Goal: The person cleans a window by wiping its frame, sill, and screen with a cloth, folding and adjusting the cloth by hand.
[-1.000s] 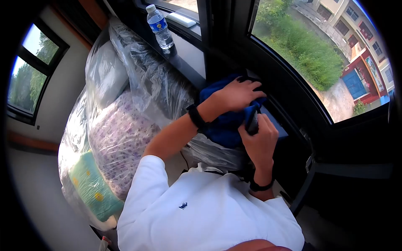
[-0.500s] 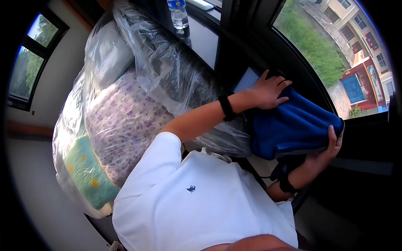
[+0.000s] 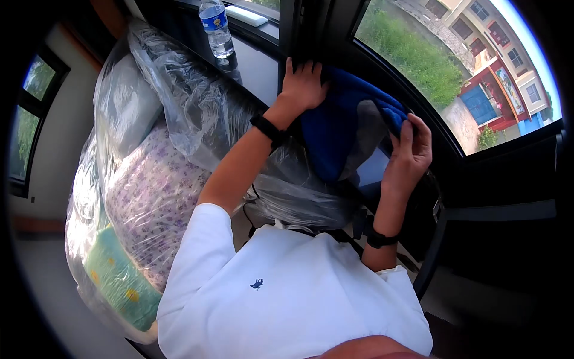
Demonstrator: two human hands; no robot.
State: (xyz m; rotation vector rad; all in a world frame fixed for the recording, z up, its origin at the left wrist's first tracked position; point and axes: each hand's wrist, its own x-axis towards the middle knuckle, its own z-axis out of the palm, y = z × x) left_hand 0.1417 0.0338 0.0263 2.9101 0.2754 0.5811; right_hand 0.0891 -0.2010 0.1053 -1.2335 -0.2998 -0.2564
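Observation:
A blue cloth (image 3: pixel 326 128) with a grey underside lies on the dark sill below the window, its right part lifted and folded over so the grey shows. My left hand (image 3: pixel 303 87) rests at the cloth's upper left edge, palm down with the fingers spread. Thumb and fingers of my right hand (image 3: pixel 409 149) pinch the raised right corner of the cloth. Both wrists wear black bands.
On the sill at the upper left stand a water bottle (image 3: pixel 216 29) and a white flat object (image 3: pixel 246 16). Clear plastic over floral bedding (image 3: pixel 155 191) fills the left side. A black-framed window (image 3: pixel 412 60) borders the right.
The cloth, spread out toward the right half a second ago, is now folded back with its grey side showing. My right hand has moved up and left; the whole view has shifted.

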